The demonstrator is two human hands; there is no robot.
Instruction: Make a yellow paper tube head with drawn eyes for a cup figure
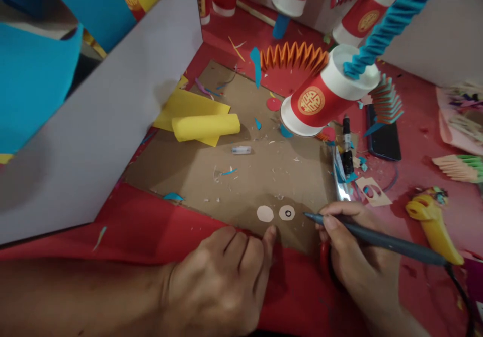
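Observation:
Two small pale paper circles lie side by side near the front edge of a brown cardboard sheet. The left circle is blank; the right circle has a small black ring drawn on it. My left hand rests just below them, curled, with one fingertip on the cardboard beside the blank circle. My right hand pinches a dark grey marker pen, its tip just right of the ringed circle. A red handle loop shows partly under my right hand.
A red-and-white paper cup with folded paper strips stands behind. Rolled yellow paper, a pen cap and scraps lie on the cardboard. Right are a phone and yellow glue gun. A white panel rises left.

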